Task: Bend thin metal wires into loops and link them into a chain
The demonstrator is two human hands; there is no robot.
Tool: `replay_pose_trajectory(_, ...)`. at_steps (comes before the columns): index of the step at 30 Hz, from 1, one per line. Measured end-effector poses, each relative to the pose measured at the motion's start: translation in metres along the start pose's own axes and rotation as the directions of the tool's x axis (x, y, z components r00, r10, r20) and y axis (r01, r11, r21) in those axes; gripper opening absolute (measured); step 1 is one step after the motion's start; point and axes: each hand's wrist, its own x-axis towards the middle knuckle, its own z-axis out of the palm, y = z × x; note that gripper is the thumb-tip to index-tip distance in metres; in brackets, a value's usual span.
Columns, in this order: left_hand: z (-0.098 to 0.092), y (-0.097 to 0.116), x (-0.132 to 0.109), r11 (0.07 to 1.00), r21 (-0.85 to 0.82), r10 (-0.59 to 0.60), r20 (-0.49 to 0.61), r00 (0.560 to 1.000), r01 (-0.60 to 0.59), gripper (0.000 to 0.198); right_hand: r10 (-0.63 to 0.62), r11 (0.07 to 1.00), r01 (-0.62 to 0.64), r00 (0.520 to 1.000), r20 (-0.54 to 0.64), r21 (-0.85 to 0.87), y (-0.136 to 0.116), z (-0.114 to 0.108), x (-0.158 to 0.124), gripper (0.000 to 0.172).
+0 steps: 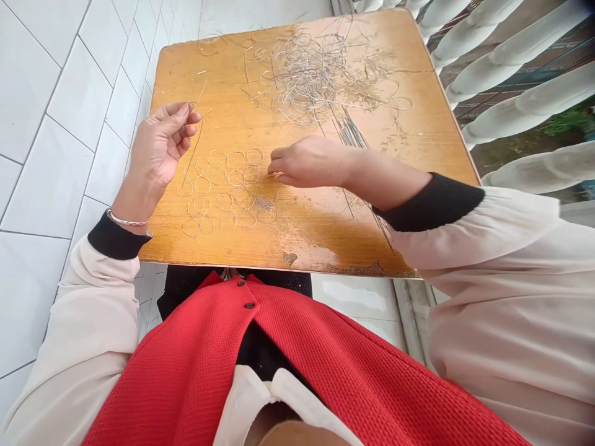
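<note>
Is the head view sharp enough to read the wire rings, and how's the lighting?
Head view: soft, even daylight; pale sheen on the wooden tabletop; the wire rings look sharp enough, the tangled pile less separable; the white balusters bend with wide-lens distortion.

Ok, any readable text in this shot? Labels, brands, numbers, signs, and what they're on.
None readable. No words, numbers, logos or signs show on the table top, the wire rings, the wire tangle, the wire in the left hand, the bangle or the red jacket.
</note>
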Motion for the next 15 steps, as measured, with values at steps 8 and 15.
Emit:
replay_pose_trajectory(8,0.001,-0.008,0.000,0.994,-0.065,-0.086,0.034,0.996,0.088,0.019,-0.063,0.996,0.070,0.991,0.118,-0.056,-0.022,0.000,0.017,0.022)
replay_pose_trajectory(15,-0.005,-0.012,-0.003,0.998,-0.041,-0.035,0.091,0.995,0.039,0.019,-0.119,0.981,0.133,0.988,0.098,-0.144,-0.003,0.007,0.022,0.017)
